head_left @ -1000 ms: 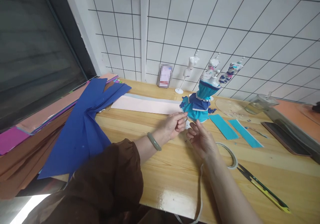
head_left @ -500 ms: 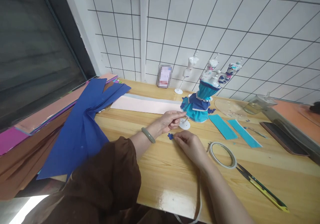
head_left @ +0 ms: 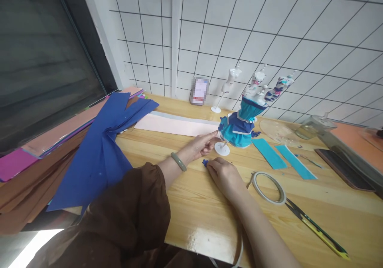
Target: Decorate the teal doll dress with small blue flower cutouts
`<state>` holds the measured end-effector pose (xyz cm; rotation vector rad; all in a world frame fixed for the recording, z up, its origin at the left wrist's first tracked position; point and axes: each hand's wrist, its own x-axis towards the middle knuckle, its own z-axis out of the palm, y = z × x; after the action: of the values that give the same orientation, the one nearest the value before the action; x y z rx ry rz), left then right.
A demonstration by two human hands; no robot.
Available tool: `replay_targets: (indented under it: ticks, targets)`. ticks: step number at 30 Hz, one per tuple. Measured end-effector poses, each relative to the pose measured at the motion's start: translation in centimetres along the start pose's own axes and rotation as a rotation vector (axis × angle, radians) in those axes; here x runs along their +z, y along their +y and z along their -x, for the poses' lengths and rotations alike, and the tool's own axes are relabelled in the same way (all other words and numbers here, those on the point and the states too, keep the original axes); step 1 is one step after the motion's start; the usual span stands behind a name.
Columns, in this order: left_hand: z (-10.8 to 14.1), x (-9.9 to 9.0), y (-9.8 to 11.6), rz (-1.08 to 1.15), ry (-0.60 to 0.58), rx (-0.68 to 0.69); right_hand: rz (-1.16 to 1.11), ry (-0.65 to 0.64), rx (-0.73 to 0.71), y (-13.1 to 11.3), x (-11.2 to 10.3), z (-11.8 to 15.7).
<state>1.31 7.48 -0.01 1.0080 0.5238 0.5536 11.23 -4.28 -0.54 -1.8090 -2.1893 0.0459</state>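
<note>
My right hand [head_left: 226, 175] rests low over the wooden table, its fingertips pinched on the edge of a small dark blue flower-shaped piece [head_left: 205, 163]. Beside it, my left hand [head_left: 203, 146], with a green bangle at the wrist, reaches to the hem of a small dress [head_left: 239, 128] in turquoise and dark blue. The index finger is extended against the hem and the other fingers are curled; whether it grips anything is too small to tell. The dress is on a white mini mannequin that leans to the right over its round base [head_left: 222, 149].
Two turquoise strips [head_left: 269, 153], a tape roll [head_left: 269, 187] and yellow-black scissors [head_left: 318, 228] lie to the right. Three more mannequins [head_left: 231, 80] stand behind. Blue paper [head_left: 98, 156], a pale pink strip [head_left: 179, 125], a phone [head_left: 199, 91] and a glass jar [head_left: 314, 126] are also around.
The view has shifted slightly, moving the objects a little to the right. My left fingertips have drawn slightly left along the dress hem. My right hand stays at the blue flower piece.
</note>
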Motion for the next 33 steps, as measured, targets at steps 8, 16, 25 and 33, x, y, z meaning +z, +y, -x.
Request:
replay_targets:
  ticks: [8,16,25,33]
  targets:
    - [-0.2,0.0,-0.3,0.019,-0.006,0.021,-0.273,0.035,0.114,0.7,0.1,0.1]
    - [0.0,0.0,-0.2,-0.009,-0.039,0.021,-0.760,0.060,0.422,1.3,-0.2,0.2]
    - [-0.4,-0.3,-0.8,-0.065,-0.077,0.055,-1.185,0.109,0.602,2.9,-1.2,0.4]
    - [-0.1,-0.1,-0.6,-0.099,-0.063,0.045,-1.050,0.126,0.568,3.1,-1.3,0.6]
